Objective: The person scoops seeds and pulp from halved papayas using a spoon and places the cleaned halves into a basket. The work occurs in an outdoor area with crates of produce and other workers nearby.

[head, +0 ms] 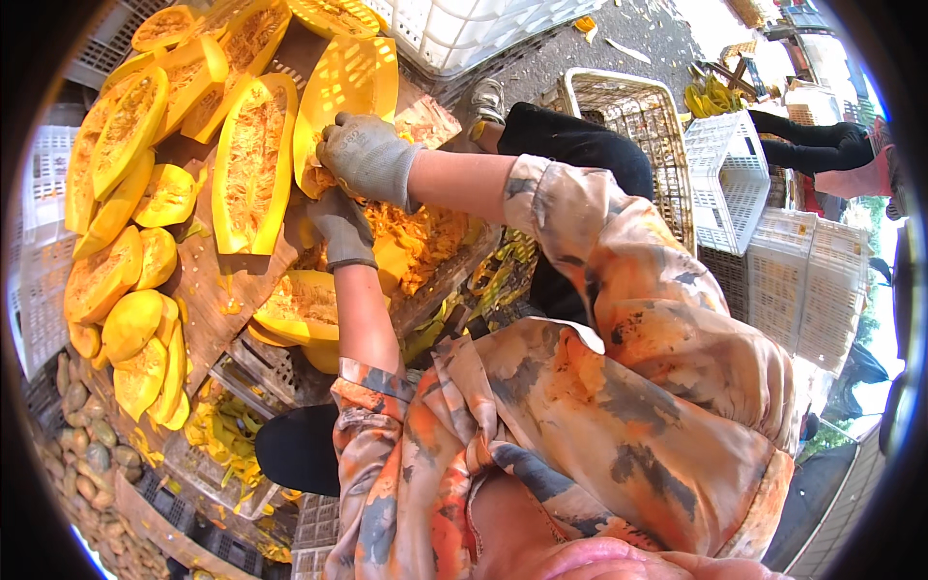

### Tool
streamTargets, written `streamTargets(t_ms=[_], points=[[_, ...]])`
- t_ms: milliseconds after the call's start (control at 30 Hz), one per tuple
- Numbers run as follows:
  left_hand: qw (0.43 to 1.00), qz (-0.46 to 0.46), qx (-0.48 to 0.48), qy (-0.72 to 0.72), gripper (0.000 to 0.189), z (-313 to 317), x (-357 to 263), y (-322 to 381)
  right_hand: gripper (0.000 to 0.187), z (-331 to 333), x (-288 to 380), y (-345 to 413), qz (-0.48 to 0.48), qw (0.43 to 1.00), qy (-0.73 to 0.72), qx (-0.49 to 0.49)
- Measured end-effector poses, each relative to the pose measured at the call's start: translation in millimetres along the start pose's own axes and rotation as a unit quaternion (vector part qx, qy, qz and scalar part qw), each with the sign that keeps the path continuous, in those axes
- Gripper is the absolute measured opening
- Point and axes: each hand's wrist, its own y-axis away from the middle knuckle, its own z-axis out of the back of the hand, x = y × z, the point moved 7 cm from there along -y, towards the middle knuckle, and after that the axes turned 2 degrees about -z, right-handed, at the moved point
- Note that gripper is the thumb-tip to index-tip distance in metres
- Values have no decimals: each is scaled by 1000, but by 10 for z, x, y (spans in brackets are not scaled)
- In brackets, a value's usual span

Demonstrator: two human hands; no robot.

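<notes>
A long halved yellow pumpkin [353, 72] lies with its cut side up, its far part smooth and hollow, with stringy pulp at the near end. My left hand [339, 226], in a grey knit glove, grips that near end from below. Over the same end, my gloved right hand [368, 158] is curled down into the cavity, at the pulp. Whether its fingers hold a tool is hidden. Loose orange pulp [428, 246] is heaped just right of my hands. Another half full of seeds [255, 163] lies to the left, and one more [297, 308] sits below my left wrist.
Several pumpkin halves [130, 134] cover the far left of the wooden board [206, 279]. Yellow peelings [225, 428] fill a space below it. A white plastic crate [471, 32] stands beyond, with a dirty basket [631, 109] right of my knee. Another person's legs [812, 141] show far right.
</notes>
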Motion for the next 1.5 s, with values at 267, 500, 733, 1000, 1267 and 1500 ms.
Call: streamTargets(t_ms=[267, 500, 733, 1000, 1267, 1500], points=[[987, 20, -13, -156, 35, 241, 239, -354, 21, -216, -254, 8, -18, 999, 8, 43], [971, 32, -88, -221, 35, 87, 68, -22, 16, 34, -768, -11, -42, 996, -48, -67], [969, -14, -49, -244, 45, 239, -407, -203, 19, 379, -503, 6, 95, 994, -34, -52], [954, -70, 6, -291, 65, -216, -679, -429, 29, 131, -982, -170, 31, 992, 44, 116], [941, -149, 61, -297, 33, -67, -724, 508, 44, -386, -1253, 387, -221, 941, -241, 85], [989, 31, 134, -62, 52, 510, 497, 972, 44, -1299, -1102, 547, -352, 803, -480, -40]])
